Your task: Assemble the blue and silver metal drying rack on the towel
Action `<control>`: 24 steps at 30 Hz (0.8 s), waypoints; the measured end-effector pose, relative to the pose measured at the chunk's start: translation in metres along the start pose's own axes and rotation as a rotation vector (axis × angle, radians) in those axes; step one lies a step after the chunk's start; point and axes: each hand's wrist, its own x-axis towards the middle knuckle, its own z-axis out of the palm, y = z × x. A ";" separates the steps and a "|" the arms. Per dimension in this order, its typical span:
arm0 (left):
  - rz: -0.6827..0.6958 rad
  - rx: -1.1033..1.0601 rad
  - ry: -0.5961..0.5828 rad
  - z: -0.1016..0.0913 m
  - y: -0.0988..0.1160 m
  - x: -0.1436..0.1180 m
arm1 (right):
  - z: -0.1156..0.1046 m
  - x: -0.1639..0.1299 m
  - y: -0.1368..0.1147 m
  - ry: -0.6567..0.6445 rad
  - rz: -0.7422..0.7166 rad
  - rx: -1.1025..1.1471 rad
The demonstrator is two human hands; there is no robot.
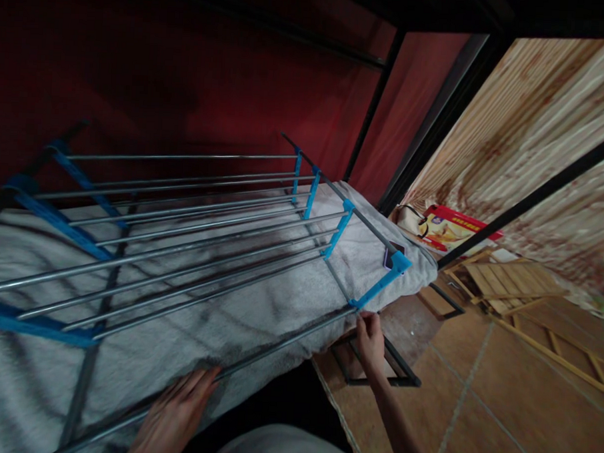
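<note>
Gripping the chrome-and-blue drying rack's near rail, your right hand pinches its end while your left hand lies open on the white fleece blanket; uneven pressure could tip the rack.

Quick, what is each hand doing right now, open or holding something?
Left hand: open, fingers spread flat on the white towel by the rack's front rod.
Right hand: closed on the towel's edge.

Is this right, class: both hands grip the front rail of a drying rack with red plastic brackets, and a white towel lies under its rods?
Not quite. The head view shows blue brackets, not red. Otherwise it holds: the left hand and right hand are at the front rail, and the white towel lies under the rods.
</note>
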 end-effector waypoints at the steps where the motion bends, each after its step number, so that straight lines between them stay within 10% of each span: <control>1: -0.001 -0.002 -0.003 0.001 0.000 -0.001 | -0.004 0.005 0.003 0.067 -0.051 -0.040; 17: -0.028 -0.002 -0.095 -0.005 0.018 0.009 | -0.006 0.038 0.012 -0.075 -0.177 -0.192; 24: -0.129 -0.010 -0.184 -0.045 0.066 0.025 | -0.021 0.045 0.033 -0.115 -0.178 -0.333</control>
